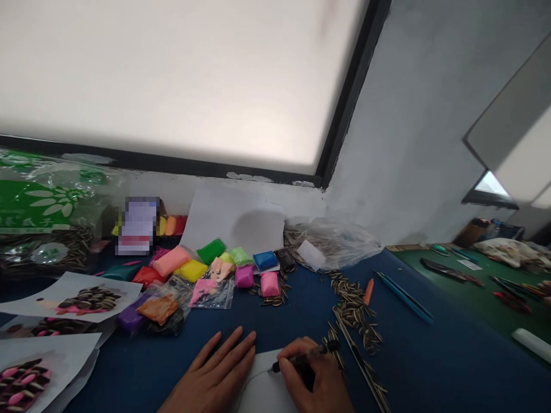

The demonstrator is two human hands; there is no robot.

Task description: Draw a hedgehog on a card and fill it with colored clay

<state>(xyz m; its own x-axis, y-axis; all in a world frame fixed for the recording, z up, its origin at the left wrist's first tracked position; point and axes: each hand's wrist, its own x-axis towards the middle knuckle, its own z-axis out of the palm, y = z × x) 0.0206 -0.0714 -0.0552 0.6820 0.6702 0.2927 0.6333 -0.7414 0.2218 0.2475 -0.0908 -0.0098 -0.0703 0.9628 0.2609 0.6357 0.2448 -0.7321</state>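
Note:
In my right hand point(316, 376) is a black pen point(297, 360), its tip touching a white sheet of paper point(262, 393) at the bottom middle. A thin curved line runs on the sheet from the tip down to the left. My left hand point(219, 373) lies flat with fingers spread, along the sheet's left edge. Striped sunflower seeds point(353, 304) are scattered to the right of my right hand, around a long thin metal tool point(359, 355). Ahead of my hands lie colourful clay packets, among them a pink one point(270, 284) and a blue one point(265, 260).
Sheets with seed-covered clay figures point(101, 281) lie at left, below a green-and-clear seed bag point(38, 206). A phone point(138, 225) leans at the back. Blue tweezers point(404, 295) and an orange stick point(369, 291) lie right. Another clear seed bag point(340, 241) rests against the wall.

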